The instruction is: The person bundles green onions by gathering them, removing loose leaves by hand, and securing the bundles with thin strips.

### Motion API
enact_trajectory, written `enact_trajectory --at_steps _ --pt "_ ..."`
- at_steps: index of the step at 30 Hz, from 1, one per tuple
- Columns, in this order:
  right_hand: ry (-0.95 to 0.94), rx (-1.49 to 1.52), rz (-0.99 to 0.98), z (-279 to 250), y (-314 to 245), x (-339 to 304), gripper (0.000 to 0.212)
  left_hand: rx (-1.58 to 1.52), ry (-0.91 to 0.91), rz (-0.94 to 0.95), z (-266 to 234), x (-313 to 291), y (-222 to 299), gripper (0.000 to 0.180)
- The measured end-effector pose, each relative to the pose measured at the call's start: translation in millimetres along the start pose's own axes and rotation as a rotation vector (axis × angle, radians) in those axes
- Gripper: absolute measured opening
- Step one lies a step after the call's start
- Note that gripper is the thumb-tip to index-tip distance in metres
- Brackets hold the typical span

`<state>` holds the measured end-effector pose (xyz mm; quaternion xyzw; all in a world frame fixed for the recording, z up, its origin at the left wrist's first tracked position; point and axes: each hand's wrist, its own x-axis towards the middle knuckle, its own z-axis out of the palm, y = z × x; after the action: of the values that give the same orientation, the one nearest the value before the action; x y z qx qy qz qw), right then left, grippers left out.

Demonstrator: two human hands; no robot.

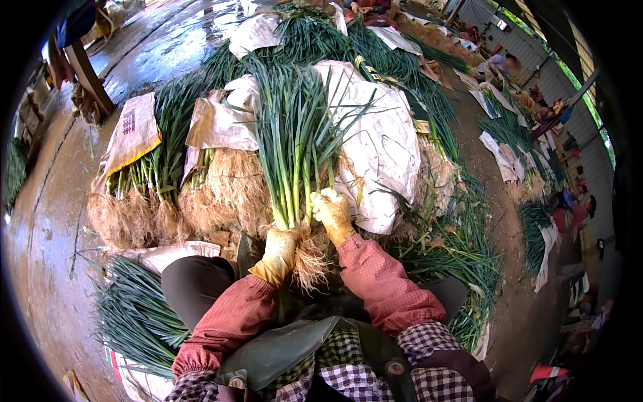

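Observation:
Before me stands a bunch of leeks (288,154), with flat dark green leaves, pale green stems and long tan roots. My left hand (276,251), in a yellowed glove, is closed around its lower stems, just above the hanging roots (310,260). At the bunch's right side, my gloved right hand (331,209) is curled closed. A leek stem (331,175) rises from behind its fingers and appears held there, though the fingertips are partly hidden. Both forearms wear red sleeve covers.
Leek bundles with roots (231,184) lie behind the bunch, partly under white sacks (378,144). Loose leeks (137,311) are heaped at my left knee, and scattered leaves (462,248) at the right. A wooden post (90,77) stands far left. Other people sit along the right side.

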<state>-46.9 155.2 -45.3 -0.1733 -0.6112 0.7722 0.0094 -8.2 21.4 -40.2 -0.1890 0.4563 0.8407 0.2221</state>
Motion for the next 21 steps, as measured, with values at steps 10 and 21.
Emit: enact_trajectory --at_steps 10,21 --pt "0.255 0.33 -0.092 -72.6 -63.3 -1.4 0.036 -0.105 -0.074 -0.056 -11.2 7.1 4.8 0.012" --pt "-0.72 0.186 0.149 -7.8 -5.4 -31.9 0.043 -0.467 -0.13 -0.263 -8.3 -12.8 23.4 0.019"
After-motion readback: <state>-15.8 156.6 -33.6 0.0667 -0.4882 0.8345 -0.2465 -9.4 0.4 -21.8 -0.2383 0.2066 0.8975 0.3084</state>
